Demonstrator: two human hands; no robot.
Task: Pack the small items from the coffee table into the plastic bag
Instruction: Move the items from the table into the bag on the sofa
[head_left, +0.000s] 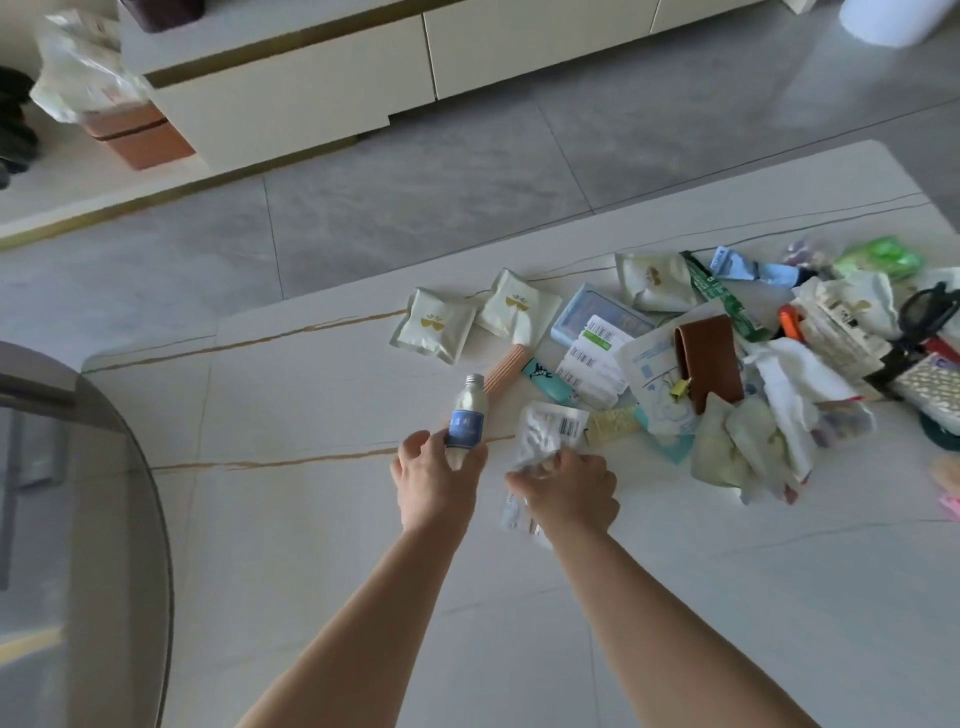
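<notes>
Table layout: hands near the left, heap to the right
On the table (322, 519), the left hand (434, 483) holds a bottle (466, 422) left of the right hand (571, 491), which grips a plastic bag (545, 431); two sachets (434, 325) lie behind them, and a wallet (709, 364) sits in the heap to the right

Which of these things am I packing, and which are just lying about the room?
Job: bottle in left hand; plastic bag in right hand; two cream sachets; blue box; brown pouch; the pile of packets on the table.

Lying about: cabinet; terracotta bin; white tub; glass tabletop.
</notes>
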